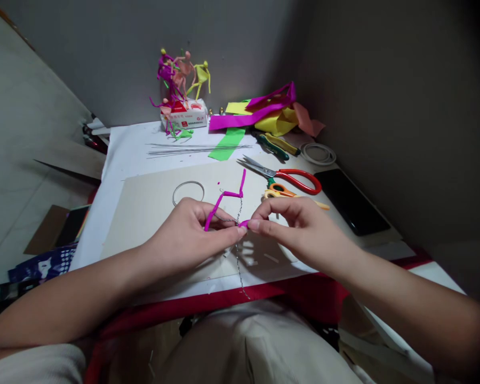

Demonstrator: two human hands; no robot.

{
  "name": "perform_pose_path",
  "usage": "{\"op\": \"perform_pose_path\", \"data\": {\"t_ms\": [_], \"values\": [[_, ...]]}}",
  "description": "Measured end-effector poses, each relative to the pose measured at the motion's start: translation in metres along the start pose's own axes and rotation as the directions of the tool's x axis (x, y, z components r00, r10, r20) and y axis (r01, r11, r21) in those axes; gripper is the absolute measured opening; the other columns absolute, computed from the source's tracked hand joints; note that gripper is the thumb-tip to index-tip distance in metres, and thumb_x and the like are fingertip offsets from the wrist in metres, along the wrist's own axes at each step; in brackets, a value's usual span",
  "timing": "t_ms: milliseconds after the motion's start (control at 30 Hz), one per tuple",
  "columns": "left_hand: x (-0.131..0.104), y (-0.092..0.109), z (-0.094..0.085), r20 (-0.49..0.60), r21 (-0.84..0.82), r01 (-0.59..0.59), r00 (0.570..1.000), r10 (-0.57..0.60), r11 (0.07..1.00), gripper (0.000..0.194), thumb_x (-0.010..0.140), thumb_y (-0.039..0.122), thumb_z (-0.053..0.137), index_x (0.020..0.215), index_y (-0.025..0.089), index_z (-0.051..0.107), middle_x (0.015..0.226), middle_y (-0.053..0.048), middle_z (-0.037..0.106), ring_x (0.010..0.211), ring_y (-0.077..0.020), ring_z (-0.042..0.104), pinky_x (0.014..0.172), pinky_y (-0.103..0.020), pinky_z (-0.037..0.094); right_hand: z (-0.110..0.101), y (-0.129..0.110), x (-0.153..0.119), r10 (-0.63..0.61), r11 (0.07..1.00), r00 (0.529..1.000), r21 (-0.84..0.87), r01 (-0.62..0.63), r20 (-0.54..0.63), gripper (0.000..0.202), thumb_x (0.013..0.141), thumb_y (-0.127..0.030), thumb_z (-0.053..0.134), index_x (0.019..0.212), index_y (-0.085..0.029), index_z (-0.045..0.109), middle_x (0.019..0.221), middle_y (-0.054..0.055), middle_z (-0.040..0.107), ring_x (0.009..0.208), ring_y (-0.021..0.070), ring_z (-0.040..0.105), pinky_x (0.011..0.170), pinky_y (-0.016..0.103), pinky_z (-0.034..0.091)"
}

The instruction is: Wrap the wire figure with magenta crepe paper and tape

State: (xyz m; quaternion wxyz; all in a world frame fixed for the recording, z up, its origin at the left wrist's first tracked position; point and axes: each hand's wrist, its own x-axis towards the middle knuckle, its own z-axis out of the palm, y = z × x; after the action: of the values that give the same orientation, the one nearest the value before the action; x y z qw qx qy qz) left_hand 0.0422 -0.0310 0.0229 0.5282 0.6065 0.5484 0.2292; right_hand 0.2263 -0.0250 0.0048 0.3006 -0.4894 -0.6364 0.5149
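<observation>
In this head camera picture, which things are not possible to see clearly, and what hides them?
- Printing on the white box, head view: too small to read.
- Where the magenta strip ends on the twisted wire: hidden under the fingertips of the left hand and right hand.
- Yellow-handled tool: mostly hidden behind the right hand.
- Dark floor items at the left edge: cut off and dim.

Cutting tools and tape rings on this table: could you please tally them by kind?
Red-handled scissors: 1
Orange-handled scissors: 1
Green-and-yellow pliers: 1
Tape rings: 2
Total: 5
</observation>
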Motion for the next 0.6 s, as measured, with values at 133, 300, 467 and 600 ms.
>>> {"op": "perform_pose_path", "data": {"t_ms": [133,300,467,600], "values": [[-0.003,0.0,0.002,-0.087,0.057,-0.015,0.996,0.019,0.998,0.015,0.068,0.028,0.072,0.069,0.014,0.073,0.066,-0.002,0.072,0.059,-0.0118,0.061,0.053,-0.02,0.046,-0.005,0.003,0.0,0.119,0.982,0.985,0.131,-0.135,0.122,0.021,0.072,-0.034,0.069,0.067,-0.015,0.064,0.056,-0.003,0.053,0.051,0.007,0.041,0.048,0.021,0.03],[-0.003,-0.004,0.003,-0.116,0.145,-0.117,0.984,0.134,0.983,0.012,0.065,0.025,0.073,0.071,0.013,0.074,0.086,-0.007,0.075,0.096,-0.0242,0.066,0.09,-0.033,0.048,-0.01,0.014,0.007,0.251,0.879,0.885,0.291,-0.378,0.392,0.019,0.071,-0.031,0.068,0.068,-0.013,0.065,0.058,0.0,0.059,0.049,0.0074,0.046,0.047,0.021,0.034],[0.001,-0.006,-0.001,-0.083,0.09,-0.113,0.989,0.12,0.99,0.009,0.068,0.023,0.072,0.066,0.014,0.07,0.088,-0.009,0.075,0.102,-0.0268,0.064,0.09,-0.036,0.049,-0.013,0.015,0.008,0.192,0.971,0.942,0.086,-0.224,0.277,0.016,0.076,-0.028,0.06,0.077,-0.015,0.069,0.072,0.006,0.068,0.061,0.0147,0.058,0.056,0.028,0.043],[0.006,-0.008,-0.004,-0.052,-0.029,-0.107,0.993,0.105,0.994,0.013,0.07,0.026,0.072,0.065,0.014,0.069,0.092,-0.01,0.074,0.105,-0.0267,0.063,0.089,-0.035,0.049,-0.012,0.009,-0.01,-0.61,0.714,0.772,-0.547,0.437,-0.179,0.009,0.078,-0.017,0.063,0.083,-0.02,0.069,0.089,0.005,0.07,0.085,0.02,0.059,0.079,0.038,0.038]]}}
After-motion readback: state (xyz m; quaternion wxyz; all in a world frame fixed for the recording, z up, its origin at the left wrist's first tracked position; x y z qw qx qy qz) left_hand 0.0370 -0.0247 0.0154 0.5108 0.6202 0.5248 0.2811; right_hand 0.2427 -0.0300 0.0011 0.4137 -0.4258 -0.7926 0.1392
